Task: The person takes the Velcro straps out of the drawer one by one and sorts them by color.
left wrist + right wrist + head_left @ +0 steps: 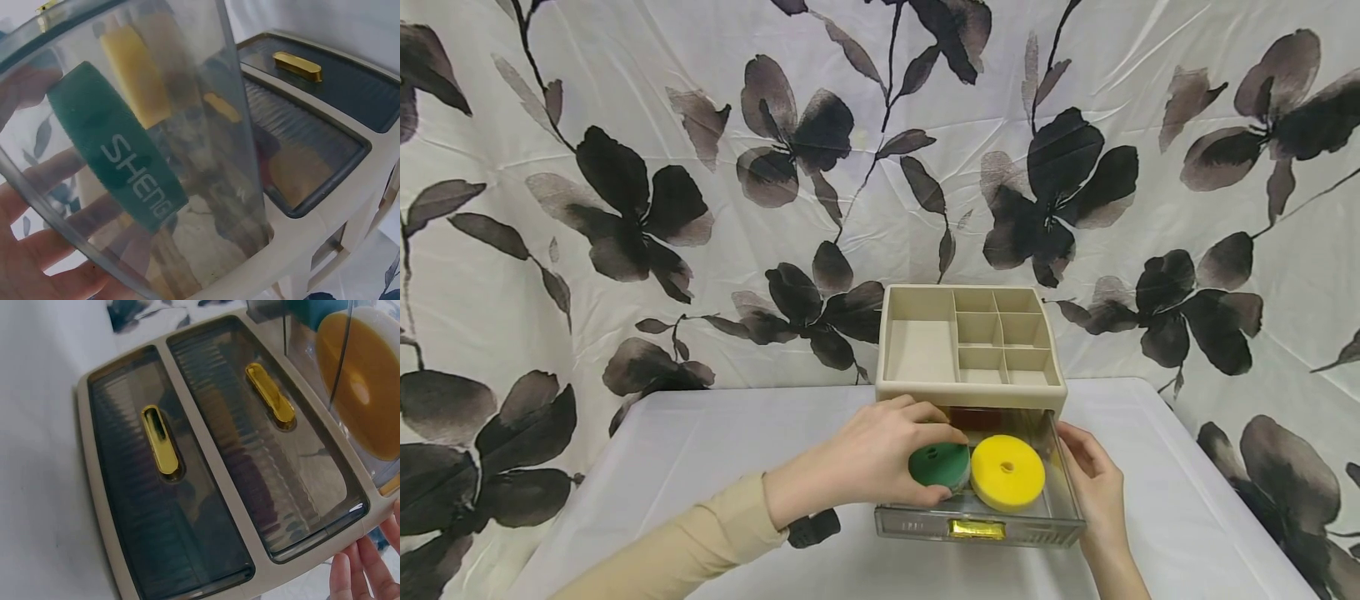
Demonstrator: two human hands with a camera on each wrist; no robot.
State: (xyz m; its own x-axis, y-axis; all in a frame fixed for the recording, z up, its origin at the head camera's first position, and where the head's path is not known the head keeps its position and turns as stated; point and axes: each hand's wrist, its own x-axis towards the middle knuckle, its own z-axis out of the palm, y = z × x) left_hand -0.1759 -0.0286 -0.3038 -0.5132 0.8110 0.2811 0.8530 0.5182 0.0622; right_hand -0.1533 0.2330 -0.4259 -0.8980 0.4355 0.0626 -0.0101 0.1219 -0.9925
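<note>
Left hand [865, 458] fingers curl round green disc [940, 465], disc inside open clear drawer [977, 521]. Yellow disc [1007, 472] already in drawer, touching green. Right hand [1093, 483] fingers straight against drawer's right wall. Judgement: green not yet released; drawer not yet closed into beige organizer [970, 342].

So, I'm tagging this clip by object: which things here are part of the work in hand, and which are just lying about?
In hand:
- green roll, gripped by the left hand
- yellow roll beside it
- pulled-out clear drawer, touched by the right hand
- beige organizer holding that drawer

Lying about:
- two shut lower drawers with gold handles
- white table cover
- floral backdrop
</note>
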